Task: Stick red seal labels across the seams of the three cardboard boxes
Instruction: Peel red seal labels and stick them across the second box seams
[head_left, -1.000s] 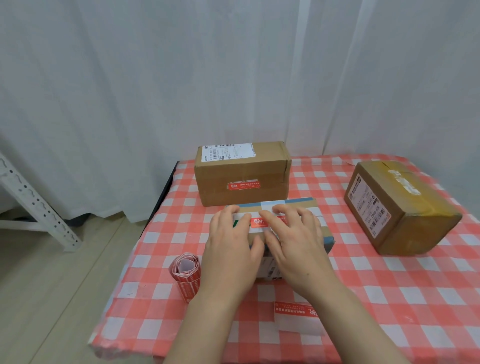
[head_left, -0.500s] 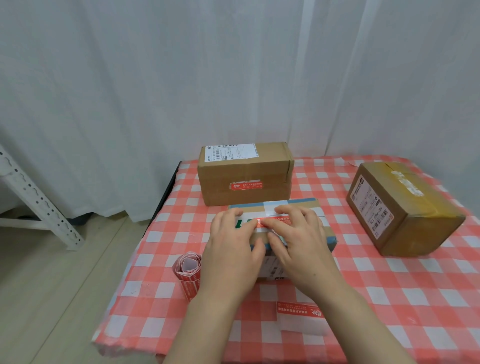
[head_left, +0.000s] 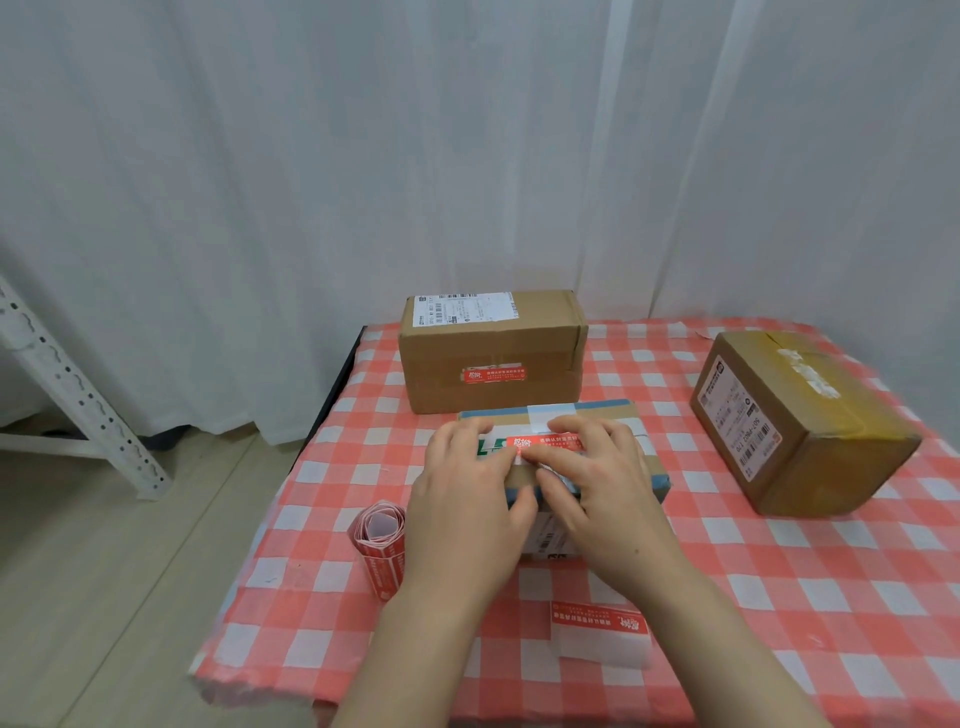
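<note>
Since a second earlier, the right hand had drawn its fingers back a little, so more of the red seal label lay uncovered. That label sat across the taped seam on top of the low cardboard box with blue edging, directly under both sets of fingers. The right fingers lay spread and nearly flat, pressing the label's lower edge and right end. The left hand rested flat on the box, its fingers extended and touching the label's left end; neither hand gripped anything.

Just beyond the fingertips stood a taller brown cardboard box, with a red seal label already on its near face. Well to the right of the right fingers sat a third brown box wrapped in yellowish tape, tilted, bearing no red label that could be seen. Just left of the left wrist lay a curled roll of red labels. Nearer than the right wrist lay a loose red label on white backing. All rested on the red-and-white checked tabletop, with a white curtain behind.
</note>
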